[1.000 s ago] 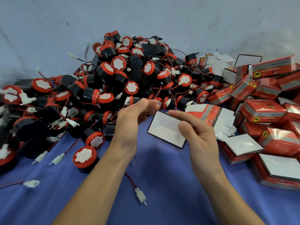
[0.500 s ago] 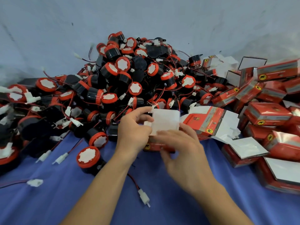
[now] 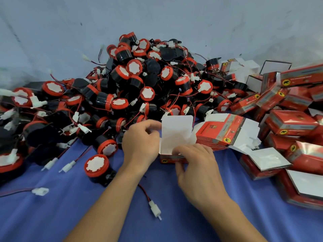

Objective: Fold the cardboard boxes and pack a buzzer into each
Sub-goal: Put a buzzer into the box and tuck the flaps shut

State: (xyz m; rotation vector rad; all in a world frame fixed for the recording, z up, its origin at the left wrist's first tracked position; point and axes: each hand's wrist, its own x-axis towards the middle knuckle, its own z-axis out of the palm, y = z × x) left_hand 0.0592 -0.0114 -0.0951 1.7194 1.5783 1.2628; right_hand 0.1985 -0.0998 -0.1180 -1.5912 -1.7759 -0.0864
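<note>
A: At centre of the blue surface (image 3: 104,215): cardboard box (image 3: 176,137), flap upright, before the buzzer pile (image 3: 139,81).
B: Hands?
A: Both grip it, fingers curled: left hand (image 3: 139,144) at its side, right hand (image 3: 194,165) over its front.

Both forearms bare, reaching forward and converging. Left hand (image 3: 139,144) back up, fingers curled, thumb and forefinger pinched at the left edge of the box (image 3: 176,131); fingertips blurred. Right hand (image 3: 197,165) just to its right, fingers laid across the box's near wall, thumb tucked under, pinching. Hands close, not touching.
</note>
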